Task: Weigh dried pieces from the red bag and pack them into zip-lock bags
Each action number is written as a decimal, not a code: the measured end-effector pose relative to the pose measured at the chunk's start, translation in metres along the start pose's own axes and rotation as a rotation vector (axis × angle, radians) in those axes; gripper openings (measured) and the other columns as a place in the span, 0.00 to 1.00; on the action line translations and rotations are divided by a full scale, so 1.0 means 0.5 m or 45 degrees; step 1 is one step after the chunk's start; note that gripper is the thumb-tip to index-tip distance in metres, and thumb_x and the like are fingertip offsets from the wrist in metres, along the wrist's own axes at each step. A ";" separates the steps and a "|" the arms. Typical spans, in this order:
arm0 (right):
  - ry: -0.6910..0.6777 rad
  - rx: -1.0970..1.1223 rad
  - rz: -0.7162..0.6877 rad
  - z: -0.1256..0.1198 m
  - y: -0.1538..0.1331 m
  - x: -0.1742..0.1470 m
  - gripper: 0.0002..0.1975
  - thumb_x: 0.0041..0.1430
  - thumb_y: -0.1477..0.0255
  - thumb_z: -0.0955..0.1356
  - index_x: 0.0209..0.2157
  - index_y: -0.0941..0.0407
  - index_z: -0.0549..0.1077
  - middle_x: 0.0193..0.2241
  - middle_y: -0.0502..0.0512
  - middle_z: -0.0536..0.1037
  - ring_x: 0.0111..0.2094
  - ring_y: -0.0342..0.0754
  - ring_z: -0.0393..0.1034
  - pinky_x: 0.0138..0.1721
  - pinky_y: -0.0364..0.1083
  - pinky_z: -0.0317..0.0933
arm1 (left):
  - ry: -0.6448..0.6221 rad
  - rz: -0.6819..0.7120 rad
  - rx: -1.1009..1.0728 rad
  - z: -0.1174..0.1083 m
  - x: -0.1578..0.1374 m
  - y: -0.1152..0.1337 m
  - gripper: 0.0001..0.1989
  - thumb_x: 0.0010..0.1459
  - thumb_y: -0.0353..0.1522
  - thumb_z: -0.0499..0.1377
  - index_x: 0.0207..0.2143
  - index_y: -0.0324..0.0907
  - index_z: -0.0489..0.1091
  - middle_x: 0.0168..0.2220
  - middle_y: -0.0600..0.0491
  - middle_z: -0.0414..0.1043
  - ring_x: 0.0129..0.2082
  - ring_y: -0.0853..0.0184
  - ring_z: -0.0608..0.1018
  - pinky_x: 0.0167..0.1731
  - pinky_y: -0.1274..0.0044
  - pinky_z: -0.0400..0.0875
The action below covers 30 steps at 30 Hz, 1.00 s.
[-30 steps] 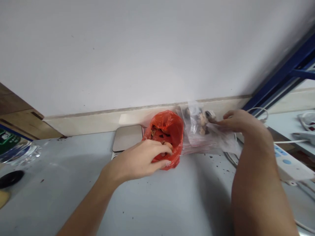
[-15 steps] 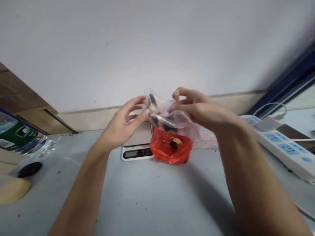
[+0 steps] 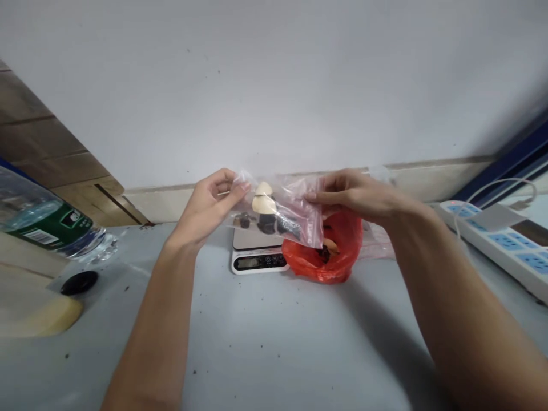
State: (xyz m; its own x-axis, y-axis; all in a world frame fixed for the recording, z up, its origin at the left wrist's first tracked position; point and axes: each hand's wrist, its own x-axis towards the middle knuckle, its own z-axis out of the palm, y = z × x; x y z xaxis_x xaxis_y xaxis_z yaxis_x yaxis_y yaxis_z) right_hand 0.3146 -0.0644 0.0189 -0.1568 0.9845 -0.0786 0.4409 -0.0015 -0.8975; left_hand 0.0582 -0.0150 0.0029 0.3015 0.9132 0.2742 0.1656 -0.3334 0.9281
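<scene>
A clear zip bag point(image 3: 287, 206) is stretched out sideways between my two hands, with pale slices and dark pieces inside. My left hand point(image 3: 216, 202) pinches its left end between thumb and fingers. At the other end, my right hand point(image 3: 349, 194) grips the side with the pinkish strip. Below the bag lies a white kitchen scale point(image 3: 261, 262), its plate partly hidden by the bag. Against the scale's right side rests an open red plastic bag point(image 3: 319, 265), holding some brown and dark dried bits.
More clear plastic bags point(image 3: 377, 249) lie right of the red bag. A power strip point(image 3: 500, 234) with a white cable stands at the right. On the left are a large water bottle point(image 3: 55, 222), a black lid point(image 3: 79, 282) and a container with yellowish contents point(image 3: 55, 314).
The clear bag, upright and bunched over the red bag before, is now turned sideways and pulled flat. My right hand has closed on its right end. The view has shifted slightly left.
</scene>
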 end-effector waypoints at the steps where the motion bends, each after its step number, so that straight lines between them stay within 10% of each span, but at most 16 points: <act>1: 0.022 -0.017 0.008 -0.001 0.004 0.003 0.33 0.35 0.41 0.80 0.16 0.54 0.68 0.18 0.47 0.65 0.23 0.41 0.58 0.26 0.45 0.56 | -0.009 -0.012 -0.027 -0.002 0.001 -0.003 0.20 0.51 0.46 0.73 0.29 0.44 0.69 0.26 0.57 0.73 0.29 0.69 0.77 0.29 0.80 0.70; 10: -0.117 0.114 0.044 0.015 0.022 0.023 0.25 0.35 0.51 0.82 0.17 0.54 0.72 0.18 0.48 0.70 0.22 0.41 0.58 0.25 0.45 0.53 | 0.403 -0.107 0.504 0.019 0.012 -0.033 0.13 0.55 0.31 0.67 0.42 0.45 0.71 0.37 0.53 0.78 0.41 0.61 0.81 0.44 0.70 0.74; 17: -0.108 0.032 -0.022 0.033 0.028 0.034 0.17 0.41 0.57 0.77 0.17 0.54 0.74 0.19 0.47 0.70 0.22 0.41 0.58 0.25 0.46 0.51 | -0.498 0.049 0.428 0.075 -0.013 0.000 0.08 0.59 0.36 0.66 0.29 0.43 0.76 0.30 0.54 0.80 0.32 0.65 0.80 0.36 0.74 0.74; 30: -0.107 0.136 -0.207 0.050 0.032 0.043 0.23 0.44 0.52 0.80 0.19 0.55 0.73 0.16 0.44 0.65 0.20 0.39 0.55 0.23 0.44 0.49 | -0.469 -0.069 0.434 0.071 -0.012 0.005 0.12 0.61 0.25 0.60 0.26 0.41 0.80 0.28 0.55 0.83 0.31 0.67 0.81 0.33 0.77 0.74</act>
State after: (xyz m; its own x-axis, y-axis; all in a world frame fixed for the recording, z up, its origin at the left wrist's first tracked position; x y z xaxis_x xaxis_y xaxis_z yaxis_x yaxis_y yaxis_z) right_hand 0.2961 -0.0479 -0.0080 -0.2938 0.9551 0.0392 0.3081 0.1335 -0.9419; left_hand 0.0904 -0.0294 -0.0054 0.5850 0.8085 0.0639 0.4690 -0.4016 0.7866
